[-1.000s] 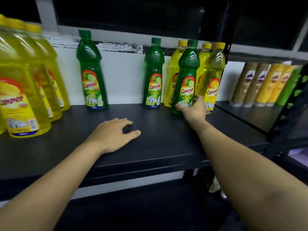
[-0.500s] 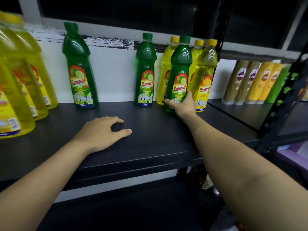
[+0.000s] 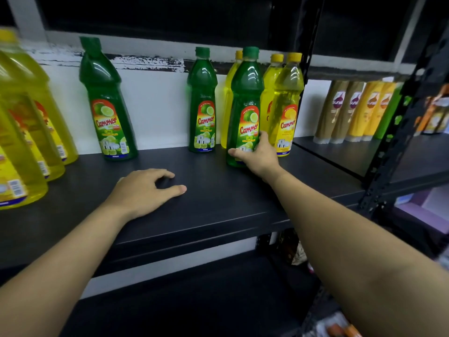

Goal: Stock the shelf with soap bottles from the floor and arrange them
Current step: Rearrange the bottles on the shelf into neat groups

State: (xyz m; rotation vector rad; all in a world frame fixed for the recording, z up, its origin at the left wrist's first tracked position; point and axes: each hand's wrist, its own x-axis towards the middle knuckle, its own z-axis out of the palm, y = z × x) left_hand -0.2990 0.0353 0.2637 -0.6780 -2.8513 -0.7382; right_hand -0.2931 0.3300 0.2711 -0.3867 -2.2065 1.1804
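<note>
Left hand (image 3: 143,190) is flat on the black shelf (image 3: 218,215), palm down, fingers loosely bent with their tips on the board and the thumb stretched out toward the right, holding nothing. Right hand (image 3: 257,158) is reaching further in and has hold of the green soap bottle (image 3: 246,93) low down: thumb across the foot of the label, fingers wrapped round the far side. That bottle stands upright with its base at the shelf, ahead of the left hand and off to its right, well apart from it. Tucked just behind the right hand is a cluster of yellow soap bottles (image 3: 288,93), the nearest one right beside the knuckles; whether it touches the green one, I cannot tell. Just left of the gripped bottle, against the back wall, stands a second green bottle (image 3: 202,100). A third green bottle (image 3: 107,105) is further along, beyond the left hand and a little to its left. Out past the left wrist sit the big yellow jugs (image 3: 21,122), blurred at the edge of view. Beyond the right arm, on the next shelf bay, a row of shampoo bottles (image 3: 357,110) lines up.
</note>
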